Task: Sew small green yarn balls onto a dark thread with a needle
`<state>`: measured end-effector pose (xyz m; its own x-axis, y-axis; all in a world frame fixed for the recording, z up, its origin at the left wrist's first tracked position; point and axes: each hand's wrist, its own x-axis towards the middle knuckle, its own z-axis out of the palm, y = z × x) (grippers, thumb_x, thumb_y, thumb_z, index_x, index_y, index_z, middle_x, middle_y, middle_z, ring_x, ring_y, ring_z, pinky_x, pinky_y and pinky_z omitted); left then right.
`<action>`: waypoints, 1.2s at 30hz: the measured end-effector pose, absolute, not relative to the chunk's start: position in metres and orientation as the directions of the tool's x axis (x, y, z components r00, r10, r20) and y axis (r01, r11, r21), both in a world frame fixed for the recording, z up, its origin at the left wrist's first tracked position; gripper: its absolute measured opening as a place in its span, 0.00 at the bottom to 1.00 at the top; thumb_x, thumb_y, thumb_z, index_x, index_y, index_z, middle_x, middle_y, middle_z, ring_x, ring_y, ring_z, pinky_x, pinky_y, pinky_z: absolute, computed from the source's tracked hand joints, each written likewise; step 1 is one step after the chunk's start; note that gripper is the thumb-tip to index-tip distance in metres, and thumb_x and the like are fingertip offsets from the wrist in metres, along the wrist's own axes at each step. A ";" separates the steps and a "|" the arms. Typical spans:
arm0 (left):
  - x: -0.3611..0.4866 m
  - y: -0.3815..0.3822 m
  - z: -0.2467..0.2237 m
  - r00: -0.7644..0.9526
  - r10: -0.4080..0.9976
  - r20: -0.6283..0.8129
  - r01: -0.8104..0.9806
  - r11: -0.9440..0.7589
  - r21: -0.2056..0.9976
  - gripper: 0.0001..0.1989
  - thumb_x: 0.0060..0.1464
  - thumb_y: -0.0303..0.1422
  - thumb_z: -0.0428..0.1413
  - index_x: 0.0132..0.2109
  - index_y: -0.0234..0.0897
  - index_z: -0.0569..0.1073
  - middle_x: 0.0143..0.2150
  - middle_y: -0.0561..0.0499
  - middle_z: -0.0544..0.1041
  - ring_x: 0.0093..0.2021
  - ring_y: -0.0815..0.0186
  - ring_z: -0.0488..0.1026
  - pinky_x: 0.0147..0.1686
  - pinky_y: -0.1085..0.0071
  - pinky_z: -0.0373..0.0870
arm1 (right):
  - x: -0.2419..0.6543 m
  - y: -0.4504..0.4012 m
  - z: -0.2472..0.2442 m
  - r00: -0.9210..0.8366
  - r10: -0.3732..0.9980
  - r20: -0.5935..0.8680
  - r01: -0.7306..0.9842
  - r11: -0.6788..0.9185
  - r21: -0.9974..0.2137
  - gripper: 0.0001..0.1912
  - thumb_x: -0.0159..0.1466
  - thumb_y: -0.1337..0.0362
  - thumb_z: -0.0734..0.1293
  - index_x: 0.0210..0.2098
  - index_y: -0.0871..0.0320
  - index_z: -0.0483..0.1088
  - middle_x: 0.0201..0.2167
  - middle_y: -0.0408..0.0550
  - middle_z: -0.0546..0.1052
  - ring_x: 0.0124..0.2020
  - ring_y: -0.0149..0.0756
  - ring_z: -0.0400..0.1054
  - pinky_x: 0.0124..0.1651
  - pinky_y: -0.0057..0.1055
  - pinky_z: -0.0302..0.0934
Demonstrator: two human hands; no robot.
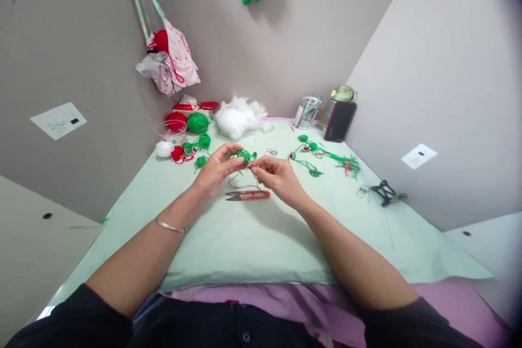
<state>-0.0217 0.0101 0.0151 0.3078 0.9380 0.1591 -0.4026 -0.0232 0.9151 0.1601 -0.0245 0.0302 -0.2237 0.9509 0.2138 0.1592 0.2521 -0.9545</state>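
My left hand (222,167) grips a small green crocheted piece (243,156) between thumb and fingers, above the middle of the table. Close against it, my right hand (274,174) is closed in a pinch. A tiny thin thing shows at its fingertips, too small to name. Dark thread (240,184) loops down below the hands. Just under them lie orange-handled thread snips (248,195), blades pointing left. Behind the hands is a small clear-looking item (271,151) I cannot identify.
Red and green yarn balls (198,123) and a clear tub (171,133) stand back left. White stuffing (241,118) lies at the back. Right are green yarn pieces (314,147), a cup (306,113), a phone (340,121) and a black stand (387,194). A bag (179,60) hangs left.
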 end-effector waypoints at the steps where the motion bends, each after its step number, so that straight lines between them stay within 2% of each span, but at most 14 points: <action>1: -0.022 0.010 0.015 0.304 0.939 0.159 -0.403 -0.024 0.915 0.15 0.48 0.30 0.66 0.43 0.36 0.74 0.36 0.54 0.73 0.40 0.68 0.73 0.54 0.59 0.71 | 0.160 -0.024 0.030 -0.223 0.952 0.209 0.165 0.249 -0.955 0.12 0.59 0.57 0.69 0.35 0.59 0.74 0.19 0.40 0.69 0.22 0.28 0.63 0.26 0.27 0.56; 10: -0.022 0.012 0.012 0.304 0.938 0.166 -0.382 -0.040 0.923 0.16 0.48 0.30 0.66 0.44 0.36 0.74 0.39 0.52 0.74 0.42 0.67 0.73 0.54 0.59 0.71 | 0.161 -0.022 0.026 -0.220 0.956 0.194 0.185 0.236 -0.954 0.12 0.59 0.56 0.68 0.35 0.60 0.73 0.20 0.40 0.68 0.22 0.29 0.63 0.25 0.27 0.56; 16: -0.021 0.011 0.014 0.323 0.933 0.160 -0.416 -0.012 0.909 0.14 0.48 0.30 0.67 0.42 0.36 0.74 0.36 0.54 0.73 0.40 0.68 0.74 0.53 0.60 0.71 | 0.160 -0.021 0.024 -0.202 0.947 0.250 0.209 0.291 -0.934 0.11 0.59 0.57 0.68 0.34 0.59 0.73 0.19 0.40 0.69 0.22 0.28 0.61 0.27 0.28 0.56; 27: -0.020 0.011 0.009 0.340 0.919 0.201 -0.427 -0.040 0.903 0.13 0.49 0.31 0.67 0.40 0.36 0.72 0.39 0.52 0.76 0.42 0.67 0.75 0.52 0.60 0.71 | 0.158 -0.023 0.022 -0.180 0.933 0.312 0.223 0.347 -0.911 0.10 0.61 0.57 0.67 0.33 0.58 0.72 0.20 0.40 0.67 0.23 0.29 0.60 0.27 0.29 0.55; 36: -0.021 0.010 0.010 0.288 0.939 0.190 -0.412 -0.057 0.909 0.16 0.46 0.31 0.68 0.41 0.36 0.73 0.40 0.52 0.77 0.41 0.66 0.76 0.51 0.62 0.70 | 0.159 -0.025 0.030 -0.241 0.952 0.190 0.114 0.222 -0.968 0.13 0.59 0.56 0.68 0.38 0.59 0.75 0.19 0.38 0.65 0.22 0.28 0.60 0.26 0.27 0.54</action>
<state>-0.0212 0.0103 0.0102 0.2883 0.9385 0.1899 -0.4119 -0.0574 0.9094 0.1591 -0.0252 0.0303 -0.2411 0.9517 0.1902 0.1139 0.2223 -0.9683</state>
